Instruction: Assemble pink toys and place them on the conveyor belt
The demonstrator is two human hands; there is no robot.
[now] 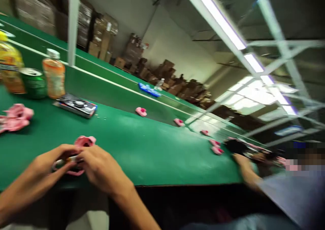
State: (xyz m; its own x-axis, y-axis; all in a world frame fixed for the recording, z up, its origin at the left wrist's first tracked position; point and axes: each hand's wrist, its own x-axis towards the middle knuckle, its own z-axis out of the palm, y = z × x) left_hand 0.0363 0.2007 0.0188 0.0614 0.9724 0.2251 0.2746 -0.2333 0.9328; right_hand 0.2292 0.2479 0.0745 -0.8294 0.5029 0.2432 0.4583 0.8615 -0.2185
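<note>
Pink lumpy moulded piece [85,141]

A soft pink moulded piece [85,141] carries a silver metal part [68,159]. The glossy green counter [142,155] has a thin white stripe [114,83]. Nearby stand a green aluminium can [33,83] and an orange-filled plastic bottle [53,75]; farther along lies a bright blue plastic object [149,90].
</note>
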